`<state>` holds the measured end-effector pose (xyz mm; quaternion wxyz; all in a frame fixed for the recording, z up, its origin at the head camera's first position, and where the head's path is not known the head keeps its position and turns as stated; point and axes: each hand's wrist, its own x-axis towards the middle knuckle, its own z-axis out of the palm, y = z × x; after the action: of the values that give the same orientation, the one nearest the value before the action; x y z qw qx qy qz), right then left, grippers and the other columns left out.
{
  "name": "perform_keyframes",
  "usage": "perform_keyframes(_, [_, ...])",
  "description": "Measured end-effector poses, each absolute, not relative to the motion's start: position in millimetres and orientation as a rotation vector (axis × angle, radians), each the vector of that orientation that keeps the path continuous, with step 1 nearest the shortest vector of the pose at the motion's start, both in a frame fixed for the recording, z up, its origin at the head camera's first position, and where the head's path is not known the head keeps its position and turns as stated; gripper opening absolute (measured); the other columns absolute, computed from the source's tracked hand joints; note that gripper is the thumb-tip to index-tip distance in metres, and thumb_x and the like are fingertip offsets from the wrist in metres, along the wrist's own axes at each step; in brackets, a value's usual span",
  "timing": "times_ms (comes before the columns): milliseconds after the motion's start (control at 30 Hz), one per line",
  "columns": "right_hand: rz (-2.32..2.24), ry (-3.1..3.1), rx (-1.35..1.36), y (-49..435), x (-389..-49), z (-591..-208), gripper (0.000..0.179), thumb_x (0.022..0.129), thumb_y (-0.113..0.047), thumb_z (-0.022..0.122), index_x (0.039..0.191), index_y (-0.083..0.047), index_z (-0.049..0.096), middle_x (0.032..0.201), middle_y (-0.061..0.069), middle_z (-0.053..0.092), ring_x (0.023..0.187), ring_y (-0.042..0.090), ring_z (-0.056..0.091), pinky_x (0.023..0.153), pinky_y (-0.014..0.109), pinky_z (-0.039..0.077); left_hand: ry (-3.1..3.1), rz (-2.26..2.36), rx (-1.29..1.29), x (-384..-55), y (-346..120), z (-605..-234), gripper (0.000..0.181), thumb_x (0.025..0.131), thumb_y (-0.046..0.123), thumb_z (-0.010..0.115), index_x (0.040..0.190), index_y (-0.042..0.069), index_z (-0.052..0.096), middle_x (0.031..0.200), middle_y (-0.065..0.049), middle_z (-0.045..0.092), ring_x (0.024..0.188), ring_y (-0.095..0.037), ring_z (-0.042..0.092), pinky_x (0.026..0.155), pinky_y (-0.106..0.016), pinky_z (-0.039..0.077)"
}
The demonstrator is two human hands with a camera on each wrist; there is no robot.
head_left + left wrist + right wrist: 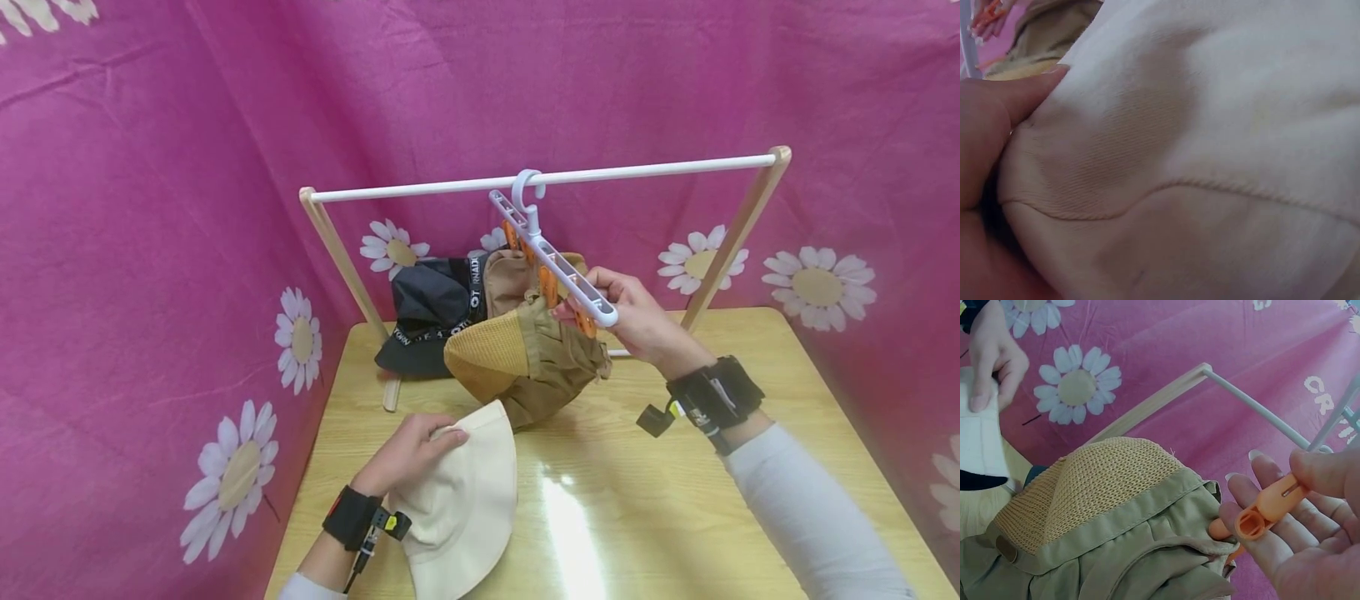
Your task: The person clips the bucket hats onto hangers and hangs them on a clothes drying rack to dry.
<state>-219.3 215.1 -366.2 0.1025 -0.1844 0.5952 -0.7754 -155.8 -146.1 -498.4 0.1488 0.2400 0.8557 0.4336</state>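
Observation:
A cream bucket hat [472,500] hangs from my left hand [412,454], which pinches its edge between thumb and fingers above the table. In the left wrist view the stitched cream cloth [1147,137] fills most of the picture. My right hand [637,321] is at the near end of a pale lilac clip hanger [555,260]. There it pinches an orange clip [1275,503] between thumb and fingers. An olive hat with a yellow woven crown [491,354] hangs below the hanger, close to the right hand. Behind it are a black hat [431,300] and a tan hat [506,279].
The hanger hooks over the white rod [645,172] of a small rack with wooden legs [738,237]. A light wooden table [675,500] lies underneath. Pink cloth with white daisies [697,258] surrounds the back and sides.

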Motion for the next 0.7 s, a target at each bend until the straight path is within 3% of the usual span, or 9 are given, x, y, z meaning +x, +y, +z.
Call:
perform_keyframes(200, [-2.274,1.779,-0.546,214,-218,-368,0.024,0.101,0.014,0.052,0.094,-0.007,0.061,0.092,0.009,0.078,0.098,0.021,0.078,0.089,0.032,0.060,2.496,1.225,0.819,-167,-130,-482,0.017,0.106,0.034,0.064,0.095,0.023,0.072,0.080,0.012,0.058,0.076,-0.009,0.053,0.072,-0.028,0.045])
perform_keyframes(433, [-2.241,1.825,-0.473,209,-218,-371,0.024,0.102,0.013,0.052,0.095,-0.009,0.060,0.092,0.007,0.078,0.099,0.018,0.077,0.086,0.029,0.059,2.540,1.190,0.977,-178,-109,-465,0.018,0.106,0.034,0.064,0.092,0.022,0.067,0.076,0.011,0.052,0.072,-0.008,0.050,0.067,-0.025,0.040])
perform_keyframes(700, [-2.215,1.864,-0.466,209,-218,-370,0.020,0.104,0.007,0.053,0.094,-0.010,0.059,0.095,0.005,0.080,0.102,0.018,0.077,0.091,0.031,0.058,2.547,1.201,1.202,-187,-89,-449,0.012,0.104,0.026,0.068,0.096,0.018,0.072,0.081,0.009,0.064,0.073,-0.007,0.055,0.069,-0.026,0.047])
